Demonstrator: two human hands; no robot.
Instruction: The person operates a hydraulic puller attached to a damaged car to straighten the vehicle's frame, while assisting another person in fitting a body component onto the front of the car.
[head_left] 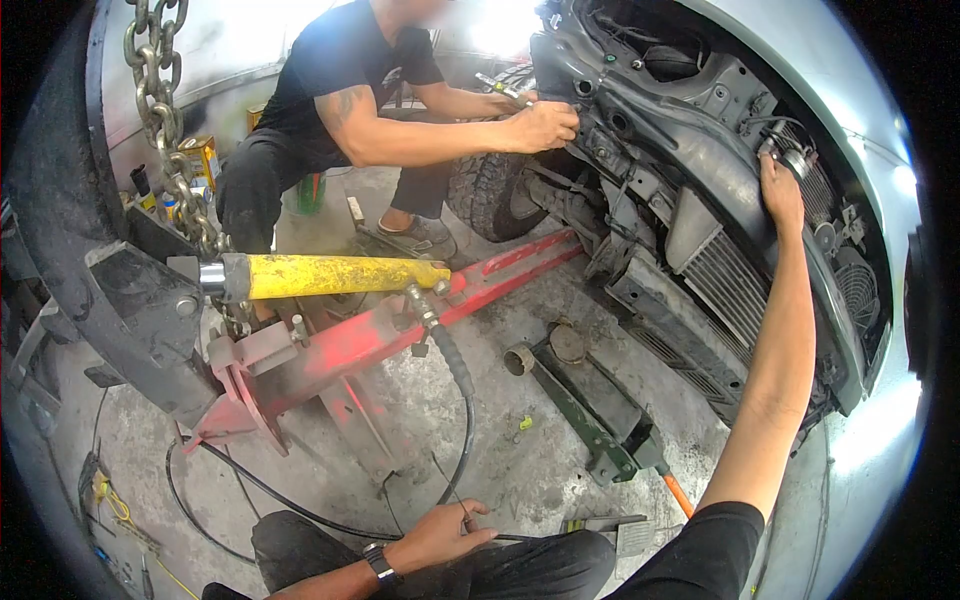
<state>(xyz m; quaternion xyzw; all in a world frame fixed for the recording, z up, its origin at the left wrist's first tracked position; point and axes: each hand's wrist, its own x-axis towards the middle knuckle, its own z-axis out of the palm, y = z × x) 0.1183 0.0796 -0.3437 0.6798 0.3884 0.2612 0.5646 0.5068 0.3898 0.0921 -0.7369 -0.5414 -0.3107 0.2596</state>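
My right hand (782,195) reaches up to the car's exposed front end. Its fingers are closed at a silver round part (797,162) beside the dark metal crossbeam (725,170); what exactly they grip is partly hidden. Low in the view, my left hand (440,537) rests over my knee, with a watch (380,563) on the wrist. The left fingers are curled, and a thin dark line runs up from them, too fine to identify. Beyond that hand, a black hydraulic hose (468,430) leads up to a yellow hydraulic cylinder (340,277).
A co-worker (350,110) squats at the far side, hands at the car front, holding a small tool. A red steel beam (350,350) crosses the floor toward the car. A green floor jack (590,410) stands nearby. A heavy chain (158,100) hangs at left.
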